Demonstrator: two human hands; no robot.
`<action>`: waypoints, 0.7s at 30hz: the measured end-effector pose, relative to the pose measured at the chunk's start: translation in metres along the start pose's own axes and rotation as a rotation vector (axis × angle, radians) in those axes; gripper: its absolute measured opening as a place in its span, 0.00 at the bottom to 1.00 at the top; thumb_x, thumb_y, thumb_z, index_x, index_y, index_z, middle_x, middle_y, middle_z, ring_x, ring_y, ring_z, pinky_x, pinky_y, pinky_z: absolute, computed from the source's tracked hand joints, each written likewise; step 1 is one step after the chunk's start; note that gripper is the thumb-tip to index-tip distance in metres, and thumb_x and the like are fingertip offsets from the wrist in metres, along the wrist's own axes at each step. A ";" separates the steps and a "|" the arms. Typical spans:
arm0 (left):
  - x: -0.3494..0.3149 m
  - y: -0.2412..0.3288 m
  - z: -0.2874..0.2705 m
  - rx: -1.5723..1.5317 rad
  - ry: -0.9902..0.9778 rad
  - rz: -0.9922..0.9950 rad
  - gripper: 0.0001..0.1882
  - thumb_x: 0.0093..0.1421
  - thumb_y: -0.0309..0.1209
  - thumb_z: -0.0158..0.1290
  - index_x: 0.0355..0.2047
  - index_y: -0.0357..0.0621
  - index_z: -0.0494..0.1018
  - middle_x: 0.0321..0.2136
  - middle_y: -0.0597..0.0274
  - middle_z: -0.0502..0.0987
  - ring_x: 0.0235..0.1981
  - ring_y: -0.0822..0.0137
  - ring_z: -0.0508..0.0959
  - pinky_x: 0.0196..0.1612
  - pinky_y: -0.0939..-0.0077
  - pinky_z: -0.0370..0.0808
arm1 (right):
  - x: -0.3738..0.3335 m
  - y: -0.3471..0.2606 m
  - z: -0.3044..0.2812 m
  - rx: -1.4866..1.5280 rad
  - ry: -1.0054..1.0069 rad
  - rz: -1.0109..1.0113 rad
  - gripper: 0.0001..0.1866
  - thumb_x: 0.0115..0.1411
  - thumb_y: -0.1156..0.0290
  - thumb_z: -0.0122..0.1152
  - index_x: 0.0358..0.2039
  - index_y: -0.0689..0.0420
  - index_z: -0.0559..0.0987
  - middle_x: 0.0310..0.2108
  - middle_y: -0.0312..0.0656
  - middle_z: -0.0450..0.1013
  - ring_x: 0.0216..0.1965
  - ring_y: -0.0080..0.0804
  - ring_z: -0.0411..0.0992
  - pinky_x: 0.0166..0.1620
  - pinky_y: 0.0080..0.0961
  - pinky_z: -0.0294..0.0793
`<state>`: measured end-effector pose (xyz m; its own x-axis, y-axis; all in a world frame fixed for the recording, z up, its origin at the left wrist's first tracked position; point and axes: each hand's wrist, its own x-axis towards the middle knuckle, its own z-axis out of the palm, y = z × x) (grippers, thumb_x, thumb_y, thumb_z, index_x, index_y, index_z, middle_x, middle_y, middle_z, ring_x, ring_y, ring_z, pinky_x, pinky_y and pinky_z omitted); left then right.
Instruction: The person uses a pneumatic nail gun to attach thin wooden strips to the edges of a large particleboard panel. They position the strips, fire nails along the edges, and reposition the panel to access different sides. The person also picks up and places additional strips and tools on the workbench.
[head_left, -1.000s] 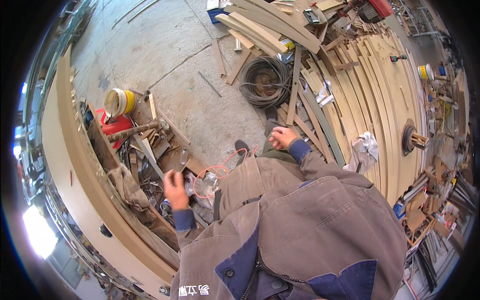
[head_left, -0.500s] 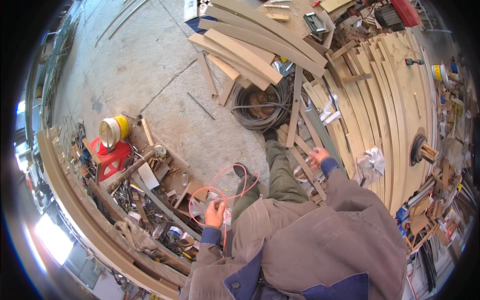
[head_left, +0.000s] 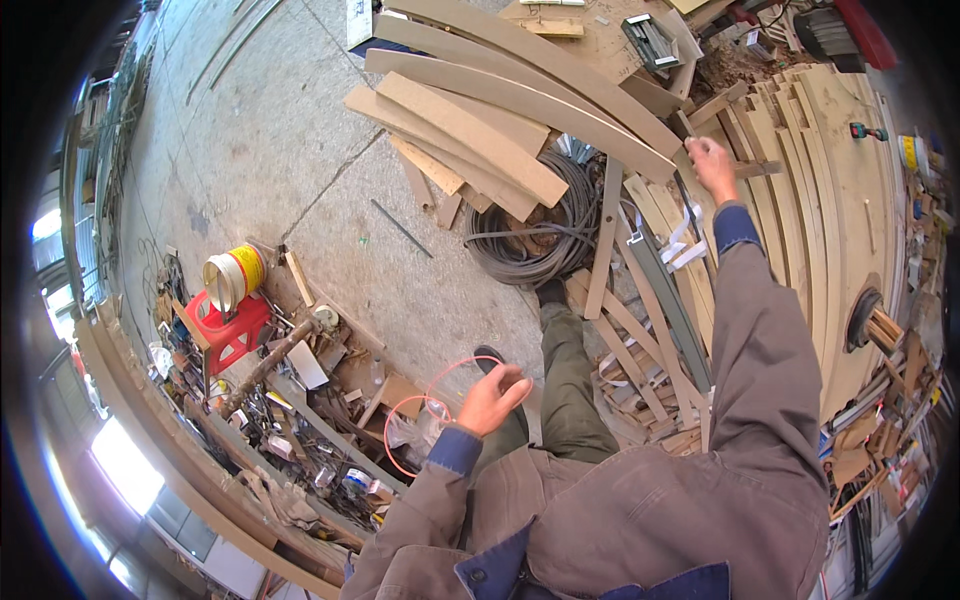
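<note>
My left hand (head_left: 490, 402) is in front of my knees, its fingers bent and closed on a thin pink hose (head_left: 402, 402). The hose loops out to the left and away from the hand, and part of it is hidden behind the fingers. My right arm is stretched forward to the right. At its end, my right hand (head_left: 714, 168) hovers by the right ends of long curved boards (head_left: 530, 85); its fingers are bent, and whether they grip anything cannot be made out. A coil of dark cable (head_left: 535, 255) lies on the floor between the hands, past my foot.
Long pale boards (head_left: 800, 230) are stacked at the right, with a cordless drill (head_left: 868, 132) on them. A yellow-white bucket (head_left: 234, 278) sits on a red stool (head_left: 228, 330) at the left. Scrap and tools (head_left: 300, 420) litter the near left. Loose strips (head_left: 640, 350) lie beside my leg.
My right hand has moved forward and right, from beside my leg to the board ends. The left hand has shifted right and slightly forward, and the pink hose's loops look different.
</note>
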<state>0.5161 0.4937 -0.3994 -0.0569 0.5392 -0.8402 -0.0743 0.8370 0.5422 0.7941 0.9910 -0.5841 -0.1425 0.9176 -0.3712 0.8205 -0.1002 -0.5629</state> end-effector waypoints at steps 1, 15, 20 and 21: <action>0.021 0.014 0.002 0.003 -0.028 0.017 0.23 0.66 0.38 0.58 0.52 0.32 0.72 0.47 0.51 0.80 0.49 0.64 0.80 0.53 0.68 0.76 | 0.011 -0.023 -0.005 -0.039 -0.014 -0.028 0.29 0.60 0.44 0.55 0.42 0.61 0.81 0.41 0.57 0.78 0.46 0.54 0.76 0.49 0.41 0.73; 0.270 0.161 0.044 -0.574 -0.139 0.207 0.44 0.66 0.42 0.58 0.69 0.28 0.47 0.63 0.44 0.65 0.61 0.62 0.70 0.59 0.68 0.72 | 0.090 -0.048 0.039 -0.135 -0.452 -0.142 0.33 0.61 0.42 0.55 0.52 0.60 0.79 0.49 0.54 0.78 0.52 0.44 0.75 0.55 0.36 0.70; 0.317 0.180 0.058 -0.696 -0.095 0.168 0.59 0.61 0.51 0.61 0.71 0.30 0.33 0.69 0.40 0.53 0.69 0.57 0.59 0.68 0.57 0.60 | 0.069 -0.051 0.043 -0.025 -0.660 -0.067 0.33 0.59 0.48 0.61 0.54 0.63 0.78 0.47 0.49 0.79 0.47 0.34 0.76 0.52 0.32 0.73; 0.325 0.180 0.063 -0.731 -0.055 0.193 0.59 0.59 0.53 0.62 0.71 0.30 0.36 0.69 0.42 0.53 0.69 0.55 0.58 0.69 0.53 0.56 | 0.064 -0.054 0.041 -0.060 -0.696 -0.065 0.34 0.58 0.49 0.62 0.54 0.64 0.77 0.44 0.48 0.79 0.43 0.33 0.77 0.50 0.31 0.74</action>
<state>0.5474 0.8260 -0.5754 -0.0873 0.6896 -0.7189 -0.7104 0.4628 0.5302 0.7177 1.0399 -0.6074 -0.4975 0.4593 -0.7359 0.8246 -0.0131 -0.5656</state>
